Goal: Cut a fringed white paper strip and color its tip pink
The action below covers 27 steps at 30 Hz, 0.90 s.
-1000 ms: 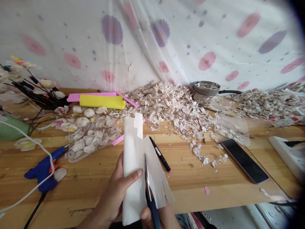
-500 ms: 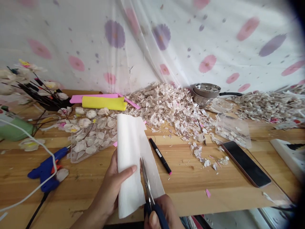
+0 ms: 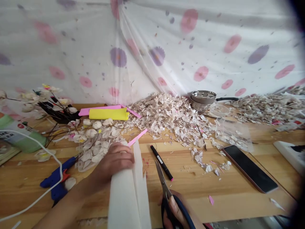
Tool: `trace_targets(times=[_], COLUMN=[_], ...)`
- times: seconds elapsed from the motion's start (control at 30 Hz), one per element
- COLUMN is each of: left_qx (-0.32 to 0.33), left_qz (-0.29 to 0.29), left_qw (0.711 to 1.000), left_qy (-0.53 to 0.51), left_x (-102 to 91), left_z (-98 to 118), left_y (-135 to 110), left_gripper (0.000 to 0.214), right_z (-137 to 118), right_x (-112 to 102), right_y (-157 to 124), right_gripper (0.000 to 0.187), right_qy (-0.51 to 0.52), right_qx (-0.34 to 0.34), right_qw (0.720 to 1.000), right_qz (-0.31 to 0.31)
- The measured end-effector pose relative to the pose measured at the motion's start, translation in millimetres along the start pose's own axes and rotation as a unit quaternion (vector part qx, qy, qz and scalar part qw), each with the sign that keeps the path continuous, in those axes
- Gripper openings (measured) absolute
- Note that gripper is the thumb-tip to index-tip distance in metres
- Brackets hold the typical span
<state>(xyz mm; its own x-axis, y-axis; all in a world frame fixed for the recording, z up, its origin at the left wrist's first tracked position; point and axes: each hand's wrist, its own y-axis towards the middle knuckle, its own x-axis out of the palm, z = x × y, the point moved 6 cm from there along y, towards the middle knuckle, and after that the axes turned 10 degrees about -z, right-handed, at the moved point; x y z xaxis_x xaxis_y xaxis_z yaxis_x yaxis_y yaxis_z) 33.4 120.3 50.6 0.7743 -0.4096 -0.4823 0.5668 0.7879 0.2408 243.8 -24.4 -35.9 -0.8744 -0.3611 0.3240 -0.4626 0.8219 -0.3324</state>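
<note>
- The left hand (image 3: pixel 114 162) has its fingers closed together and curled over the folded white crepe paper (image 3: pixel 124 200), pressing it down; the paper runs from under them toward the person.
- The right hand (image 3: pixel 175 210) has its fingers closed through the dark-blue-handled steel scissors (image 3: pixel 162 179), blades clear of the paper, just right of it.
- Risk: if the left fingers ease, the loose paper layers could slide and skew a cut; blades swung left could nick those fingers.
- Just beyond the blade tips lies a black marker with a pink end (image 3: pixel 160 165), in their way.
- Left of the left fingers, a blue hot glue gun (image 3: pixel 58 179) trails a white cable (image 3: pixel 45 148) that could snag the forearm.
</note>
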Motion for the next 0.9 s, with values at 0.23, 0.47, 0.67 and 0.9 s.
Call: trace_targets(times=[0.23, 0.47, 0.67, 0.9], left_qx=[0.214, 0.187, 0.136, 0.065], left_qz=[0.030, 0.019, -0.050, 0.057], left_qw=[0.922, 0.894, 0.912, 0.977], left_qy=[0.321, 0.406, 0.384, 0.195], left_x=[31.2, 26.4, 23.8, -2.4], left_z=[-12.4, -28.5, -44.6, -41.3], left_y=[-45.4, -62.0, -70.7, -79.2], left_gripper=[0.023, 0.025, 0.021, 0.019], right_z=[1.4, -13.8, -40.1, -38.2], right_x=[4.0, 9.5, -6.0, -5.3], right_y=[-6.7, -9.2, -12.8, 1.2], right_gripper=[0.054, 0.068, 0.052, 0.051], right_qy=[0.058, -0.099, -0.198, -0.184], right_qx=[-0.005, -0.045, -0.003, 0.018], right_qw=[0.998, 0.991, 0.976, 0.976], right_qz=[0.029, -0.075, -0.092, -0.115])
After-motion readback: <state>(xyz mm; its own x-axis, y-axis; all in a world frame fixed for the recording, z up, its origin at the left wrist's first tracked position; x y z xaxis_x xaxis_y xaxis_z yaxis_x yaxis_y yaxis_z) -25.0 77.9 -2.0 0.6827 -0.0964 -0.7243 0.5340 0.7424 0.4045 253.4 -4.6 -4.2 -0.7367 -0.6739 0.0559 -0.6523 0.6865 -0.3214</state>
